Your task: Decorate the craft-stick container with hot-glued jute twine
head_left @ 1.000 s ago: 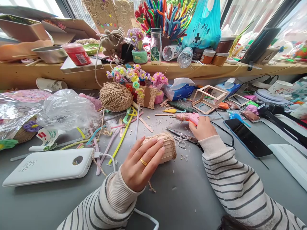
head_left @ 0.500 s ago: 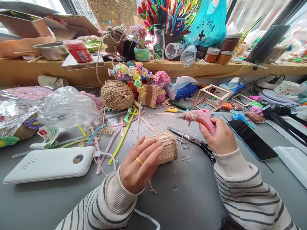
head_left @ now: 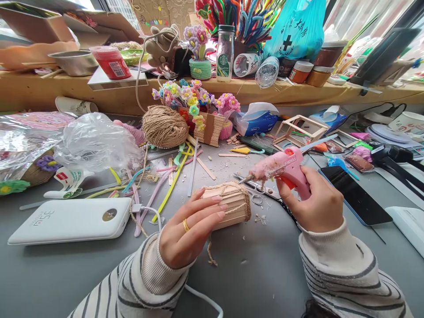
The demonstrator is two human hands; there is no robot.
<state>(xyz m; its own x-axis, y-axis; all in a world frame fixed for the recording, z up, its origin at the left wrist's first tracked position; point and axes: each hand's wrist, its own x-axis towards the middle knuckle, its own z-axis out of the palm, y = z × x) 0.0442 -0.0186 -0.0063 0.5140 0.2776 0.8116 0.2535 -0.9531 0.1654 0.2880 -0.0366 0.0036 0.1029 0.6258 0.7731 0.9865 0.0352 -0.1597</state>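
My left hand [head_left: 185, 229], with a gold ring, is wrapped over a small cup [head_left: 232, 205] clad in wooden sticks and tied with twine, lying on its side on the grey table [head_left: 258, 274]. My right hand [head_left: 318, 205] grips a pink hot glue gun [head_left: 281, 170]. Its nozzle points left and down, just above the cup's twine-wrapped rim. Scissors [head_left: 261, 190] lie flat under the gun.
A ball of twine [head_left: 164, 126], pipe cleaners and loose sticks [head_left: 205, 168] lie behind the cup. A white power bank [head_left: 71, 219] sits at left, a dark phone [head_left: 356, 194] at right. A stick-frame box [head_left: 300, 130], tissue pack and flower crafts stand further back, below a cluttered shelf.
My right hand picked the glue gun up off the table and brought it toward me, down to the cup. My left hand stayed on the cup.
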